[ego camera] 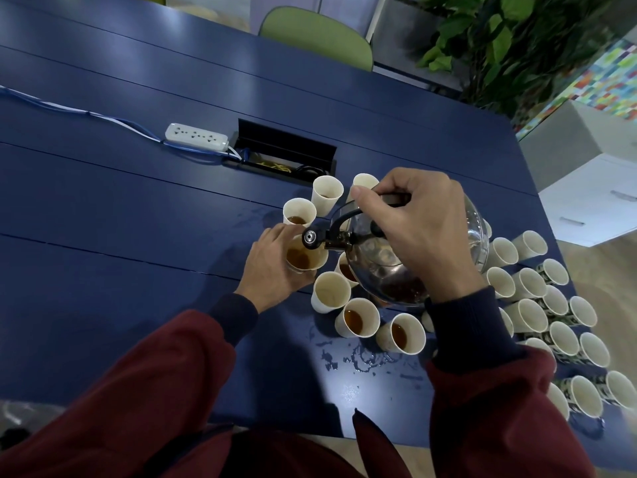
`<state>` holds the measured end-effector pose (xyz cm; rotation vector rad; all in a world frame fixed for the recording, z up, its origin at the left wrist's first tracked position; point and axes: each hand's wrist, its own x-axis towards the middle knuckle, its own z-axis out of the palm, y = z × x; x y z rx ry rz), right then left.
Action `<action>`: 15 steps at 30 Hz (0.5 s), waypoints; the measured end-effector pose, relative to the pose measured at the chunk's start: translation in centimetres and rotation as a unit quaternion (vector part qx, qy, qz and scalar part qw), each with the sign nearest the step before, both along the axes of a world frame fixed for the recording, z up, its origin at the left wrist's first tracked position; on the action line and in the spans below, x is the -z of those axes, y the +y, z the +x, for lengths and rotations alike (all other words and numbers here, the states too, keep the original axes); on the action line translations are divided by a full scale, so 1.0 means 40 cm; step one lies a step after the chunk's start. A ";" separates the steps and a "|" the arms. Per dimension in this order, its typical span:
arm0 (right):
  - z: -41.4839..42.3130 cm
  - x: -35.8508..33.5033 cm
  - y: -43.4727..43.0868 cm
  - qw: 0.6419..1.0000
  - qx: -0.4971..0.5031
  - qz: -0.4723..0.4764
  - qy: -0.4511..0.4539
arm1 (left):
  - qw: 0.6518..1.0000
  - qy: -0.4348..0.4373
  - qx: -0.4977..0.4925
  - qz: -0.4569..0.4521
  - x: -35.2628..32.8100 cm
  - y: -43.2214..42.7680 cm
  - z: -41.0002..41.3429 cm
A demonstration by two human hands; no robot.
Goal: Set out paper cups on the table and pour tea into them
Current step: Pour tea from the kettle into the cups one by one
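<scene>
Head view, nearest first: dark red sleeves [138, 391] reached out over the blue table [138, 208]. Just beyond them lay a patch of spilled liquid [358, 357], probably drips from pouring. Past the spill stood two filled cups [356, 317], brown tea showing in each, and off to the right a crowd of empty cups [531, 315] packed close together, apparently waiting their turn.

Further on, the left hand [272, 267] was curled round one paper cup [305, 258], gripping its side, likely to steady the light cup against tipping while tea went in. That cup already held tea. The right hand [420, 229] was closed round the black handle of a glass teapot [389, 274], which was tilted down to the left so its spout end hung right above the held cup. Whether a stream was running could not be made out. Dark tea pooled low in the pot's belly.

Beyond the pot more cups [299, 212] stood, some with tea. Farther back lay a white power strip [196, 135] beside an open cable hatch [286, 151], then a green chair [317, 32] and a leafy plant [517, 36].
</scene>
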<state>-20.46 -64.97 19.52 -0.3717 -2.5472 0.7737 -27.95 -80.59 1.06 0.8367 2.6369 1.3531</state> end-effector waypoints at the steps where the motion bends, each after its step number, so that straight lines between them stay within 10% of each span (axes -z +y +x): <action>1: -0.001 0.000 -0.001 1.000 0.000 0.002 0.001 | 1.000 0.004 -0.001 0.002 0.001 0.000 -0.001; 15: -0.015 -0.005 0.009 1.000 0.001 0.000 0.009 | 1.000 0.020 -0.007 0.010 0.016 0.009 -0.019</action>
